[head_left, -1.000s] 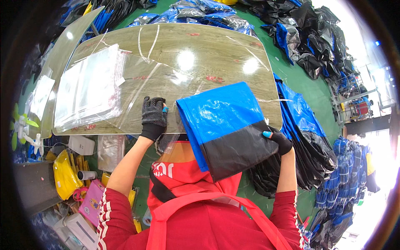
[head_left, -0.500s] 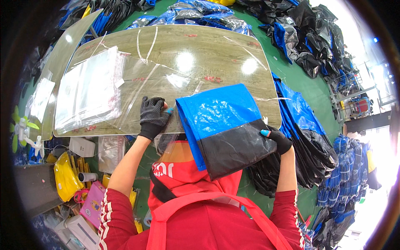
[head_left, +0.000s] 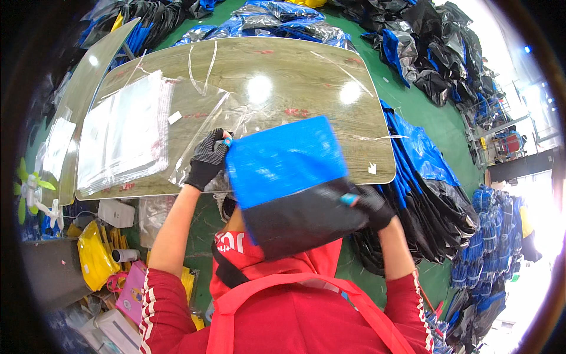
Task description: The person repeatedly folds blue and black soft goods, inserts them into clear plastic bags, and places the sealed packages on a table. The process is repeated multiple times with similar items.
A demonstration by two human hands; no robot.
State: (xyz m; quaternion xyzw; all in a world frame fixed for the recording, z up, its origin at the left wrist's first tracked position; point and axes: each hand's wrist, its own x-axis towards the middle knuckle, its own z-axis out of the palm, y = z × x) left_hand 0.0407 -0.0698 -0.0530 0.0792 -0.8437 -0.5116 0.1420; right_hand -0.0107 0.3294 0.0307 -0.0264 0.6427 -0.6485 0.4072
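Observation:
A folded piece of fabric, blue on top and black below (head_left: 289,180), hangs over the near edge of a wooden table (head_left: 330,76). My left hand (head_left: 206,159), in a black dotted glove, grips its upper left corner next to a clear plastic bag (head_left: 203,115) lying open on the table. My right hand (head_left: 368,206), also gloved, holds the black lower right part of the fabric.
A stack of clear plastic bags (head_left: 121,133) lies on the table's left side. Piles of blue and black fabric pieces (head_left: 430,194) lie on the green floor at right and beyond the table (head_left: 424,47). Yellow items (head_left: 94,256) and boxes sit at lower left.
The fabric has shifted left and toward me, and turned a little. Both hands moved with it; the right hand has dropped lower.

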